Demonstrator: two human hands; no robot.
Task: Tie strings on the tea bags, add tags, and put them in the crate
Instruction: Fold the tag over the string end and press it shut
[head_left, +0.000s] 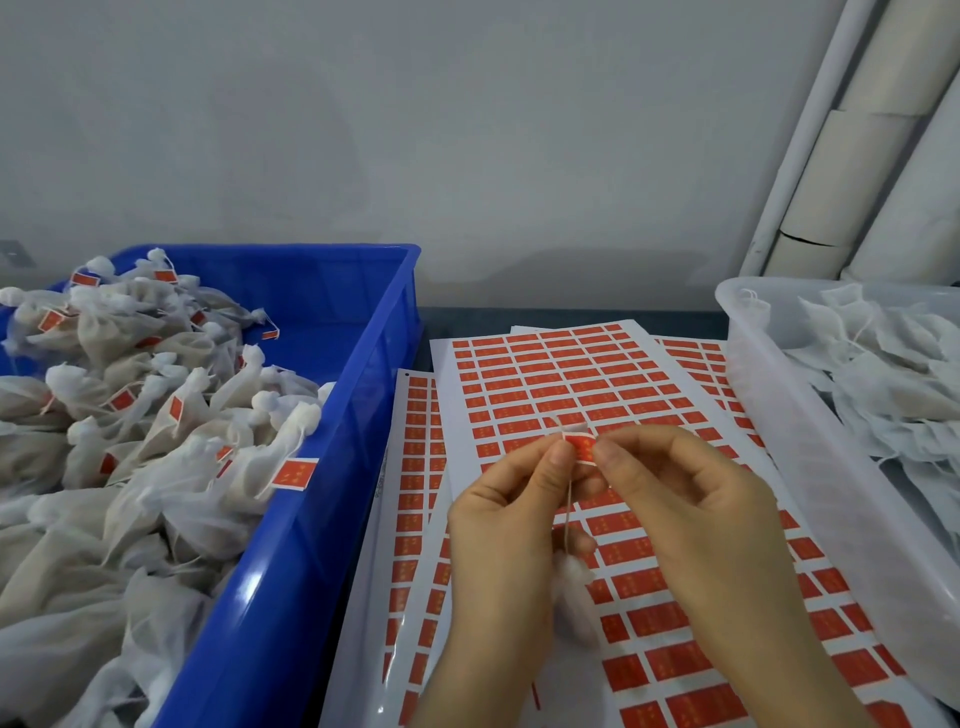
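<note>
The big blue crate (353, 395) is piled with tagged tea bags (171, 415). The clear tub (769, 415) holds many more with no tags. Over the sticker sheets (571, 374), the left hand (511, 525) and right hand (691, 499) pinch a red tag (581, 448) onto a string (569, 506). Its bag (571, 571) hangs just below.

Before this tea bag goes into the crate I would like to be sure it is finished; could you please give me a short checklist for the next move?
1. The tag is pinched by the left hand and the right hand: ok.
2. The string runs up into the tag: ok.
3. The tag is folded fully shut over the string: cannot tell.
4. The tea bag below the left hand is tied shut: cannot tell, blurred.
5. The blue crate has free room at its right side: ok.
</note>
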